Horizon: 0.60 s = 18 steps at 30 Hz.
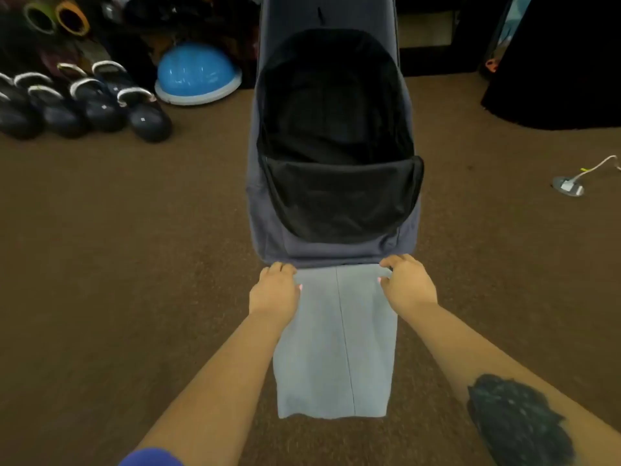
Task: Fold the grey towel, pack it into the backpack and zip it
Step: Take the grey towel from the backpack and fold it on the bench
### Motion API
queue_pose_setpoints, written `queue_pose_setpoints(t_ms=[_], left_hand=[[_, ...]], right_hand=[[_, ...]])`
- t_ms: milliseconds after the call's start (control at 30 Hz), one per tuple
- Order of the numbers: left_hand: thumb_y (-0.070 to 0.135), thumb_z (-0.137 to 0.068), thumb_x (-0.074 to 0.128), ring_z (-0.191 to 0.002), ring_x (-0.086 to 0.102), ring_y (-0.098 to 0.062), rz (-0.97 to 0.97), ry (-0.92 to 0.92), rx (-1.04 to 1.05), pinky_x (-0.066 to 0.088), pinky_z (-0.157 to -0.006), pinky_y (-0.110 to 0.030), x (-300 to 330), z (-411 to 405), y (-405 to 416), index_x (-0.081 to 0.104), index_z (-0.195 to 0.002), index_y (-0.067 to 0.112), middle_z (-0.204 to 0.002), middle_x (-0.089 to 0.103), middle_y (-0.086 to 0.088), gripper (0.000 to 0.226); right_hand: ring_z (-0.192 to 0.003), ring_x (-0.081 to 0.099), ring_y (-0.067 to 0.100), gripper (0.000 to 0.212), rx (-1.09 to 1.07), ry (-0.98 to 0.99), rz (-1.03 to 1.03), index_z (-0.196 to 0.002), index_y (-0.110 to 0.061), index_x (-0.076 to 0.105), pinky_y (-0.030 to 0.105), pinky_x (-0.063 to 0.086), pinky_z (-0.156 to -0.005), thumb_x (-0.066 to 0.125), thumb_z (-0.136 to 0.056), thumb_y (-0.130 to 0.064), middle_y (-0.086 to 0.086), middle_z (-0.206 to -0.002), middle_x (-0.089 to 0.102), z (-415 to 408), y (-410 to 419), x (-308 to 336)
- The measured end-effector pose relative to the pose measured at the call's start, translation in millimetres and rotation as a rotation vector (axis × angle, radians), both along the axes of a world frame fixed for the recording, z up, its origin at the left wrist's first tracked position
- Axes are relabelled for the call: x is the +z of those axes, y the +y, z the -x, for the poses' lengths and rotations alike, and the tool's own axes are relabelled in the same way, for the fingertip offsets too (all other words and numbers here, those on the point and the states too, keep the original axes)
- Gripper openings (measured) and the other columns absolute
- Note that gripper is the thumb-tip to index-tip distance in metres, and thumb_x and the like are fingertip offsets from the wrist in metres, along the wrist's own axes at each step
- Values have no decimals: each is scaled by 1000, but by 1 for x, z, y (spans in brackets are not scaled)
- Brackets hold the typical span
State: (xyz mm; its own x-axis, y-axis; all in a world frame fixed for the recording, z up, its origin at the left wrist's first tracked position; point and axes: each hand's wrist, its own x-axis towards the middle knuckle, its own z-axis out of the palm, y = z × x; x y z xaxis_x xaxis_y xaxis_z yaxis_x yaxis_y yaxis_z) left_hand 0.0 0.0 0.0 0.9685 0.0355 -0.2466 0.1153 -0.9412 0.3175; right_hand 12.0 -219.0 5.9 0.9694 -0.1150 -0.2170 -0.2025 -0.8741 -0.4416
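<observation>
The grey towel (336, 344) lies on the brown carpet as a long folded strip, with a fold line running down its middle. Its far edge meets the bottom of the dark grey backpack (268, 227), which lies flat beyond it with its main compartment unzipped and its black lining showing. My left hand (274, 292) grips the towel's far left corner. My right hand (408, 285) grips the far right corner. Both hands sit right at the backpack's near edge.
Several dark kettlebells (100, 105) stand in rows at the far left, next to a blue half-dome balance trainer (196, 75). A black draped object (564, 62) fills the far right. A floor outlet with a white cable (569, 186) sits at the right.
</observation>
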Motion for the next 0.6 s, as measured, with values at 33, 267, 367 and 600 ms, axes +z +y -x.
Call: queue_pose_setpoints(t_ms=[33, 267, 367, 600], left_hand=[[30, -95, 50, -123, 42, -24, -14, 13, -2, 48, -92, -39, -1, 0, 1, 44, -132, 16, -136, 45, -5, 40], [32, -94, 51, -120, 44, -26, -61, -5, -62, 46, -91, -39, -19, -4, 8, 42, -132, 14, -135, 43, -6, 43], [35, -94, 49, -117, 46, -25, -96, -30, -86, 48, -89, -39, -24, -10, 11, 45, -130, 16, -131, 45, -5, 40], [38, -90, 56, -109, 52, -22, -119, -135, -81, 42, -88, -35, -40, -23, 16, 53, -118, 21, -115, 57, -2, 33]], right_hand=[[-117, 51, 26, 37, 7, 15, 17, -128, -16, 54, 38, 48, -91, 59, -91, -18, 7, -129, 52, 0, 0, -2], [-123, 45, 26, 45, 69, -34, 73, -136, -16, 46, 39, 45, -94, 56, -93, -25, 7, -132, 52, -2, 1, -24], [-124, 44, 26, 48, 84, -50, 84, -140, -17, 42, 39, 46, -95, 53, -94, -28, 7, -132, 50, -9, -1, -32], [-118, 48, 29, 46, 54, -52, 25, -131, -16, 48, 40, 45, -92, 63, -88, -25, 10, -123, 53, -20, -7, -49]])
